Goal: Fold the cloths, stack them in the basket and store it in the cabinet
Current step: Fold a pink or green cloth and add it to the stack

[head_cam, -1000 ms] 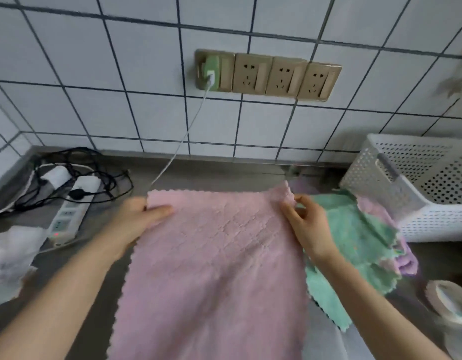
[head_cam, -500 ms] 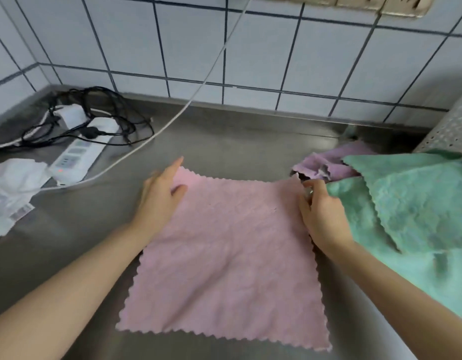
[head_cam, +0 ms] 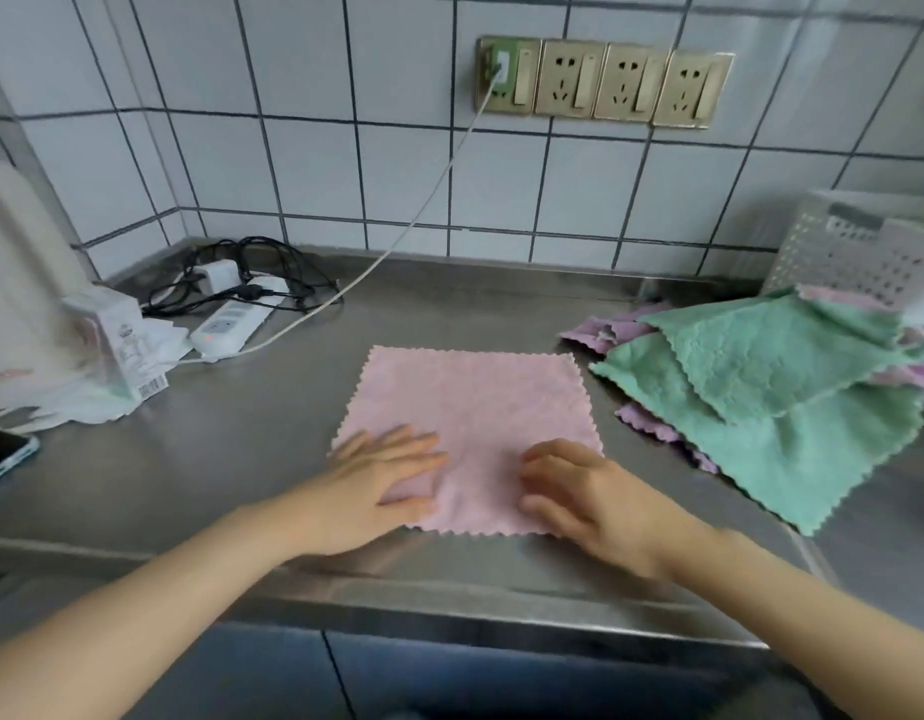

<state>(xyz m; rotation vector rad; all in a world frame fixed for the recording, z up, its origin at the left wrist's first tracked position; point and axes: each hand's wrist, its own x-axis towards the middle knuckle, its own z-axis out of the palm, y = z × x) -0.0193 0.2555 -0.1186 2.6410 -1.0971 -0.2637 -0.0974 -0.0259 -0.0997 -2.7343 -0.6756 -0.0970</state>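
Steel surface (head_cam: pixel 231 449) carries the pink cloth (head_cam: pixel 475 402) at its front edge, left hand (head_cam: pixel 376 480) flat, right hand (head_cam: pixel 579 491) loosely curled, neither grip closed, so folding may skew it.

One head-worn view looks forward and down, close over the steel counter (head_cam: pixel 231 449), facing the tiled wall (head_cam: pixel 314 163).

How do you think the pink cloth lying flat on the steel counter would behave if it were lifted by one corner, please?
The pink scalloped-edge microfibre cloth would probably droop limply, since it lies flat with soft creases. It looks thin, so likely light. On the smooth steel counter it may slide when pushed.
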